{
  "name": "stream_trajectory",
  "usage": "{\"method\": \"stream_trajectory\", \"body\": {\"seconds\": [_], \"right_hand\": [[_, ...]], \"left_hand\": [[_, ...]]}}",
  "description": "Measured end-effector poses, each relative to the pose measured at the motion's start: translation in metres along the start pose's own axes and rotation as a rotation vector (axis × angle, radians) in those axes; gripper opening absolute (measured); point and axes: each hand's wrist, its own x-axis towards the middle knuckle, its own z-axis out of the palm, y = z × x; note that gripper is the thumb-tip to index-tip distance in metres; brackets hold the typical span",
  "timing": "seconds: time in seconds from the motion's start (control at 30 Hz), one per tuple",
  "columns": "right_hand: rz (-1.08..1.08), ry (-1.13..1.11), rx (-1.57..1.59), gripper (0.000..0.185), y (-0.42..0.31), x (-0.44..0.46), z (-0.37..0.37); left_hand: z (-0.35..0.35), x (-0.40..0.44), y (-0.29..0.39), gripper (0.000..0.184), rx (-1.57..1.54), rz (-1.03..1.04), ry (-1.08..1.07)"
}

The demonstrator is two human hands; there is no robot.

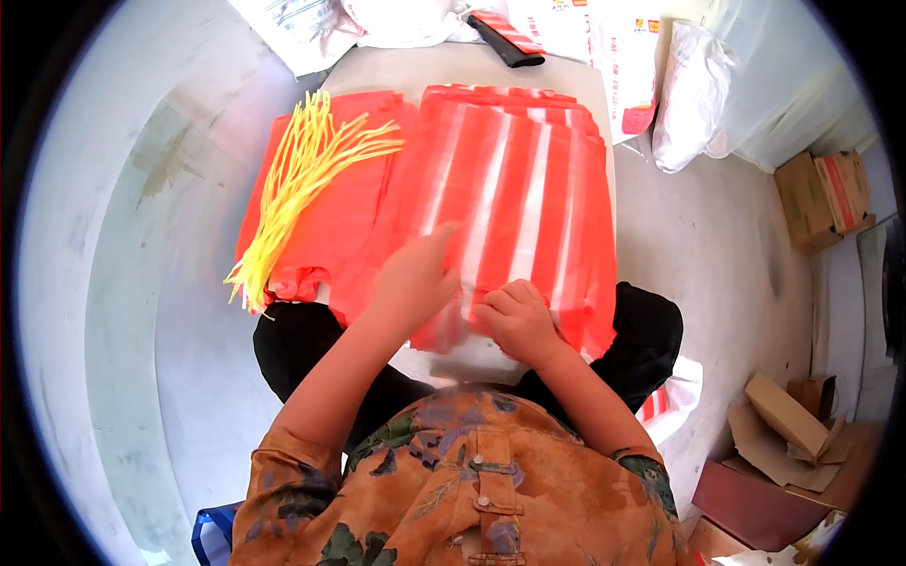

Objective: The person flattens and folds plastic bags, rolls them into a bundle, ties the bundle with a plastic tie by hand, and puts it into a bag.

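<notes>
A stack of red-and-white striped plastic bags (528,179) lies on the table in front of me. At the near edge of the stack, my right hand (517,323) is closed, its curled fingers gripping the striped plastic. My left hand (415,281) is over the left side of the stripes, slightly smeared by motion, with thumb and fingers apart. Left of it, folded red plastic (344,203) makes up another part of the pile. A bundle of thin yellow strips (293,193) rests across that red plastic.
The pale tabletop (377,68) shows behind the pile. White sacks (694,94) stand beyond it, near a black-and-red striped roll (510,40). Cardboard boxes (826,198) sit at the right, with opened cartons (788,424) lower down. A blue stool edge (215,528) shows at lower left.
</notes>
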Motion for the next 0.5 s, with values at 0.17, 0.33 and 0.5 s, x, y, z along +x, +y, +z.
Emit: {"method": "stream_trajectory", "body": {"seconds": [0.17,0.33,0.5], "right_hand": [[0.013,-0.039,-0.006,0.016,0.003,-0.003,0.003],[0.024,-0.039,-0.019,0.017,0.004,-0.004,0.003],[0.043,-0.05,-0.037,0.016,0.002,-0.001,0.001]], "left_hand": [[0.021,0.029,-0.003,0.054,0.034,0.085,-0.138],[0.027,0.034,-0.006,0.049,-0.256,-0.124,-0.276],[0.032,0.024,-0.035,0.046,-0.173,0.119,-0.27]]}}
